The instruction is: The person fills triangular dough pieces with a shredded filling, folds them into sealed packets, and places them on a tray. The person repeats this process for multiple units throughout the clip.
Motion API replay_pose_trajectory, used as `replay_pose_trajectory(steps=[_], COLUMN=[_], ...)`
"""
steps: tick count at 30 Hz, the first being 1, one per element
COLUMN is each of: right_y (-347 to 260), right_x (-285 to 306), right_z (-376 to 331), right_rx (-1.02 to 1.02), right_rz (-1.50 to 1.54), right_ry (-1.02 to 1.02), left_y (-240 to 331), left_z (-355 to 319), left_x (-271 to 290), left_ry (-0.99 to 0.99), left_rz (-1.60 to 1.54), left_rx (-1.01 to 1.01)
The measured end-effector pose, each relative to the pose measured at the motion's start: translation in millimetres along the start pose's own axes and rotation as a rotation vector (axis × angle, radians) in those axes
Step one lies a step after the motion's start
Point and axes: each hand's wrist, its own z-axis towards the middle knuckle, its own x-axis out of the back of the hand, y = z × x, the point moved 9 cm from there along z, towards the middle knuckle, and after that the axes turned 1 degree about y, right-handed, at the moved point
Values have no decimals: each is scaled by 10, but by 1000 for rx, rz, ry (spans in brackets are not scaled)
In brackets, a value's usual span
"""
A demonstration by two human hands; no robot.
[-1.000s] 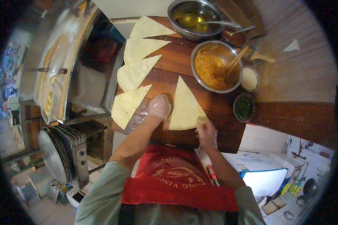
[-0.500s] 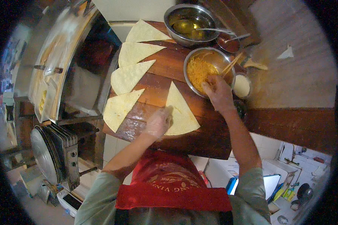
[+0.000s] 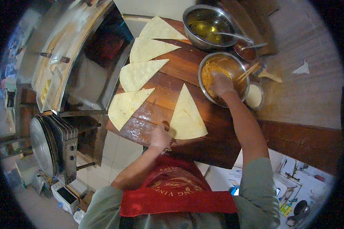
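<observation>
- Your left hand (image 3: pixel 161 136) rests on the board (image 3: pixel 187 65) at the near left corner of the closest wedge (image 3: pixel 185 114).
- Four more wedges (image 3: pixel 127 105) lie in a row to its left, running away from you.
- Your right hand (image 3: pixel 221 84) is inside the filling bowl (image 3: pixel 221 78), right of the closest wedge.
- A second bowl (image 3: pixel 207 26) sits behind it.
- A small cup (image 3: pixel 253 96) stands just right of the filling bowl.
</observation>
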Motion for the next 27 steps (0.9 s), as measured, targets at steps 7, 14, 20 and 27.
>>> replay_pose_trajectory(steps=[7, 14, 20, 27], right_y=[27, -446, -262, -19], right_x=[458, 277, 289, 517], right_z=[-123, -112, -117, -250], right_rx=[207, 96, 293, 397], right_rz=[162, 16, 32, 145], right_ry=[196, 65, 350, 384], left_y=[-137, -339, -300, -134], left_z=[-68, -88, -58, -54], left_x=[402, 247, 407, 476], left_ry=[111, 130, 122, 82], left_rz=[-44, 12, -24, -15], left_rx=[-51, -144, -124, -159])
